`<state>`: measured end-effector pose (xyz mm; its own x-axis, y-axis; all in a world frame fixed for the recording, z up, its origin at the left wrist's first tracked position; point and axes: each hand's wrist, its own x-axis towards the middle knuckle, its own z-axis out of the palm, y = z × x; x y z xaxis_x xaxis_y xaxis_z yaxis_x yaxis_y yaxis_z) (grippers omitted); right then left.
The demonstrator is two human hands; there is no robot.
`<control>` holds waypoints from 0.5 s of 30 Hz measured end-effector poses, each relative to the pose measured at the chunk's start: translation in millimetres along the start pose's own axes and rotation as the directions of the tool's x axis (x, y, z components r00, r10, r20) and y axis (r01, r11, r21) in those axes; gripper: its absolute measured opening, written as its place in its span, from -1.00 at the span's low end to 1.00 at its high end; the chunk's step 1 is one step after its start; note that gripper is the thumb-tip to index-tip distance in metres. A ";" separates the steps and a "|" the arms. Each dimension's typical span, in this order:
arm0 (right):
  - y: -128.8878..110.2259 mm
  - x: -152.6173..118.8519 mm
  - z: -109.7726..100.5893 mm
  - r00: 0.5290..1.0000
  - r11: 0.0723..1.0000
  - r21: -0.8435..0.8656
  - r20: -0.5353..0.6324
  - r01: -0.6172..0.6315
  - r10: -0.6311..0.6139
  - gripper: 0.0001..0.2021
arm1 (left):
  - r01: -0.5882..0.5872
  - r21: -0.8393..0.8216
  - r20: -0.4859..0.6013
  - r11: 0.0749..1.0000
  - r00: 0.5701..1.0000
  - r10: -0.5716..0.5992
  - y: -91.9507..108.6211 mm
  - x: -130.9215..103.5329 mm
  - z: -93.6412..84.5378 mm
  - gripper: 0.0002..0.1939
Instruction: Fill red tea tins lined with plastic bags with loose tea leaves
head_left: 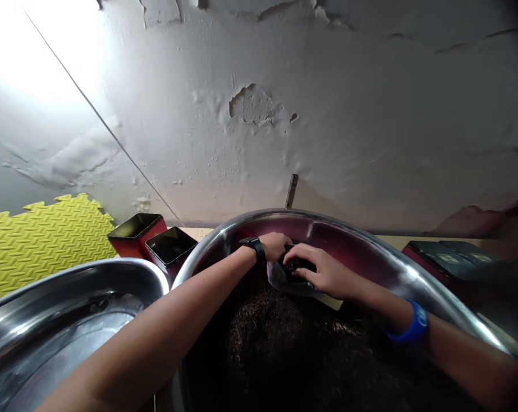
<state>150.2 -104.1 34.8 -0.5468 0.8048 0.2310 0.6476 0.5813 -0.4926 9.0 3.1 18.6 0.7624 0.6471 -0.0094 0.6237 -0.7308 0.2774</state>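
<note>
A large metal basin holds a heap of dark, dried leaf-like bits, similar to loose tea. Inside its far side lies a pale plastic bag or tub with the same dark bits in its mouth. My left hand, black watch at the wrist, is closed at the far left rim of this bag; its fingertips are partly hidden. My right hand, with a blue wristband on that arm, curls its fingers over dark bits at the bag's opening. A yellowish flat edge shows under the right hand.
A second metal basin stands at the left. Behind it are two open red-and-black boxes and a yellow foam mat. Dark boxes sit at the right. A peeling wall rises behind the basin.
</note>
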 end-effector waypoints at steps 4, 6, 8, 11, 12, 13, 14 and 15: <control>16.1 -2.4 10.5 0.991 0.950 -0.308 -0.108 0.047 -0.084 -0.71 | -0.003 -0.010 -0.024 1.000 1.000 0.002 -0.7 0.6 -0.6 -0.67; 11.5 -4.0 16.1 0.983 0.936 -0.342 -0.126 0.081 -0.132 -0.72 | -0.011 -0.011 -0.009 1.000 1.000 0.011 0.6 -0.7 -1.3 -0.68; 1.0 -5.3 22.1 0.973 0.938 -0.329 -0.158 0.111 -0.171 -0.74 | -0.009 -0.002 0.003 1.000 1.000 0.009 1.9 -2.1 -1.7 -0.68; -15.0 -8.1 34.4 0.968 0.936 -0.267 -0.044 0.228 -0.248 -0.75 | 0.042 0.015 -0.015 0.999 0.999 -0.042 2.7 -2.9 -1.0 -0.63; -18.3 -9.9 39.8 0.959 0.929 -0.237 0.054 0.283 -0.278 -0.75 | 0.058 0.016 -0.021 0.998 0.998 -0.058 2.6 -2.8 -0.5 -0.62; -20.3 -12.3 45.6 0.938 0.920 -0.202 0.165 0.334 -0.305 -0.74 | 0.068 0.015 -0.024 0.998 0.997 -0.067 2.4 -2.5 0.0 -0.61; -21.0 -15.1 51.7 0.909 0.914 -0.166 0.270 0.370 -0.319 -0.72 | 0.072 0.013 -0.022 0.997 0.997 -0.072 2.1 -2.3 0.4 -0.60; -20.4 -18.2 57.6 0.877 0.913 -0.134 0.361 0.384 -0.316 -0.65 | 0.072 0.011 -0.020 0.997 0.997 -0.072 1.8 -2.1 0.6 -0.61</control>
<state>116.4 -137.5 -7.6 -0.8761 0.4790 0.0557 0.4524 0.8564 -0.2488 8.5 0.3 18.5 0.7121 0.7020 -0.0100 0.6787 -0.6847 0.2657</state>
